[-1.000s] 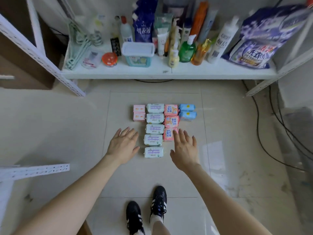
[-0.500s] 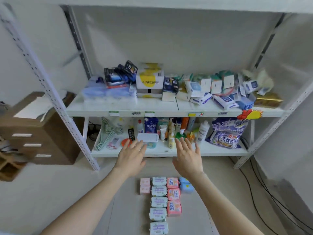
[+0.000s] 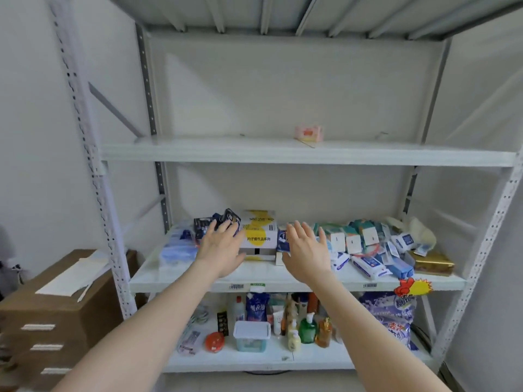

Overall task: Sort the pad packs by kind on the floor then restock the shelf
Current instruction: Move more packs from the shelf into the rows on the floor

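Yellow-and-white cardboard box [image 3: 259, 236] is framed by the open, empty left hand [image 3: 222, 250] and right hand [image 3: 307, 250]; blue plastic packets [image 3: 368, 263] right of it could be bumped off by them

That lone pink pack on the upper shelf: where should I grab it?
Probably from the front, right hand spanning its top, thumb on the front face, fingers behind. The pink pack lies flat, long side facing out, nothing beside it.

upper shelf [image 3: 198, 151]: open, one pink pack [image 3: 309, 132] | middle shelf [image 3: 283, 278]: crowded
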